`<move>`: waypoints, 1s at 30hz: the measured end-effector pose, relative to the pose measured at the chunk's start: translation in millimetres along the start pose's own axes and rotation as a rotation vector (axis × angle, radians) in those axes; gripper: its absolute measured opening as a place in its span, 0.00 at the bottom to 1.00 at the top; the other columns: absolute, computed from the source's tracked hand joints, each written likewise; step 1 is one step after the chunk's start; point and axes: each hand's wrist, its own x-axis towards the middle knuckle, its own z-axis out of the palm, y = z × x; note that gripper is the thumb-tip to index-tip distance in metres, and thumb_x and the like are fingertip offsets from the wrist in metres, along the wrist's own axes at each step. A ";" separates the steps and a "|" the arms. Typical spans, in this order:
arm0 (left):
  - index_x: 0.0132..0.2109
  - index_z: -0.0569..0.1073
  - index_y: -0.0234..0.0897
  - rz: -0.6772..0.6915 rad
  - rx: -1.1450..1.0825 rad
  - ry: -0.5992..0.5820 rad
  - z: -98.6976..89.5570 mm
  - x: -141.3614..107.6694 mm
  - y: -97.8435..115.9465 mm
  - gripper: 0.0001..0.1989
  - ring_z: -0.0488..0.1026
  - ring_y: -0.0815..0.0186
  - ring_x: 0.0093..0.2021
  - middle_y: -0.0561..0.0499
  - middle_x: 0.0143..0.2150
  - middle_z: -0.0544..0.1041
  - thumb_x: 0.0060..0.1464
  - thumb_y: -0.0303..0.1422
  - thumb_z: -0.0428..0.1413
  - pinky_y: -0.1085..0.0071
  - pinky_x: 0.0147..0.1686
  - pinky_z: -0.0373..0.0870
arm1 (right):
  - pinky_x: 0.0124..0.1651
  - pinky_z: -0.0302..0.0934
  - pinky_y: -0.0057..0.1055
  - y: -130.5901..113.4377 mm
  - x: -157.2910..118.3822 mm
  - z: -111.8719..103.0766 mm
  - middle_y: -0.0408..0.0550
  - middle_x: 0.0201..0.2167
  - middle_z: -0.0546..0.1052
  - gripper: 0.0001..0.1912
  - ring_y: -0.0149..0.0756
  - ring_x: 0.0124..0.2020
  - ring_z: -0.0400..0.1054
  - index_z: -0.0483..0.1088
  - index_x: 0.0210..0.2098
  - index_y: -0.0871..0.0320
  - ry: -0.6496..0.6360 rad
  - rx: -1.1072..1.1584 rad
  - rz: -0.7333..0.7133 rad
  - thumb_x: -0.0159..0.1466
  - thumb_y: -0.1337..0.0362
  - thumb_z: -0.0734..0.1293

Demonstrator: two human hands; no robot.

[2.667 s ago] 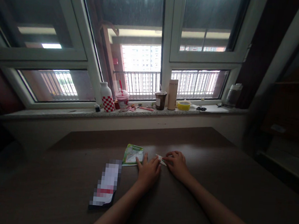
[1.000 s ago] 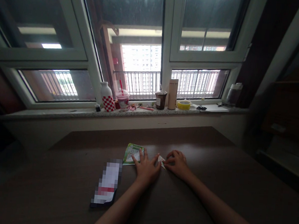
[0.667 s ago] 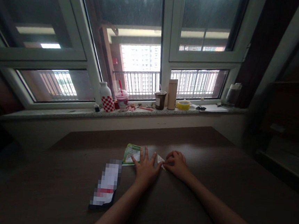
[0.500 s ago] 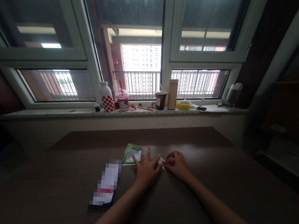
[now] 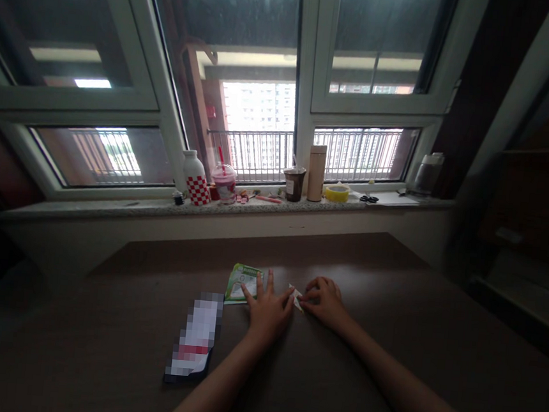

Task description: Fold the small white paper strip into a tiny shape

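A small pale piece of printed paper (image 5: 297, 297) lies between my two hands on the dark brown table (image 5: 335, 391). My left hand (image 5: 267, 308) has its thumb and index finger at the paper's left edge, while its other fingers are spread. Those outer fingers reach over a green and white packet (image 5: 235, 290) that lies flat. From the right, my right hand (image 5: 325, 302) pinches the paper's edge, its fingers curled and partly hiding it. A flat dark-edged object with a blurred white top (image 5: 196, 337) rests left of my left forearm.
Along the stone windowsill (image 5: 154, 206) stand a red-checked white bottle (image 5: 198, 183), a pink drink cup (image 5: 224, 185), a dark drink cup (image 5: 294, 185), a tan flask (image 5: 316, 174), yellow tape (image 5: 337, 193), scissors (image 5: 369, 199) and a clear jug (image 5: 428, 174).
The paper now looks narrower, with a pointed white shape. My left hand has shifted very slightly left; my right hand stays almost in place.
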 end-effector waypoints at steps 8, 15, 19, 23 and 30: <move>0.56 0.68 0.70 -0.024 0.018 0.014 3.5 1.0 -0.2 0.19 0.41 0.41 0.70 0.56 0.71 0.54 0.58 0.51 0.47 0.29 0.59 0.29 | 0.62 0.44 0.43 -1.6 0.7 -0.2 0.45 0.44 0.73 0.06 0.43 0.54 0.58 0.79 0.31 0.44 -0.011 0.002 0.011 0.56 0.53 0.71; 0.58 0.67 0.67 -0.051 0.019 -0.020 3.7 1.9 -0.5 0.21 0.39 0.40 0.70 0.53 0.70 0.55 0.58 0.52 0.46 0.29 0.58 0.30 | 0.62 0.43 0.43 -3.7 0.4 -1.8 0.44 0.44 0.72 0.05 0.43 0.55 0.57 0.79 0.31 0.44 -0.018 -0.009 -0.002 0.57 0.54 0.71; 0.59 0.65 0.67 -0.063 0.030 -0.034 3.8 3.5 -1.1 0.22 0.40 0.39 0.70 0.53 0.71 0.54 0.59 0.52 0.45 0.27 0.57 0.32 | 0.62 0.44 0.43 -5.6 -0.1 -4.2 0.45 0.44 0.72 0.06 0.43 0.55 0.57 0.79 0.32 0.44 -0.030 -0.021 -0.016 0.57 0.53 0.70; 0.59 0.65 0.66 -0.066 0.040 -0.042 2.1 4.0 -0.4 0.22 0.39 0.39 0.70 0.53 0.71 0.53 0.58 0.53 0.44 0.28 0.58 0.30 | 0.62 0.43 0.44 -5.1 0.2 -4.8 0.45 0.45 0.72 0.07 0.44 0.56 0.56 0.79 0.33 0.44 -0.044 -0.026 -0.017 0.58 0.53 0.70; 0.60 0.66 0.64 -0.058 0.017 -0.014 2.8 2.7 0.1 0.24 0.38 0.41 0.71 0.51 0.71 0.53 0.58 0.53 0.45 0.29 0.58 0.29 | 0.62 0.44 0.43 -5.4 -1.9 -4.1 0.45 0.44 0.72 0.06 0.43 0.55 0.57 0.79 0.29 0.45 -0.042 0.004 -0.014 0.56 0.53 0.71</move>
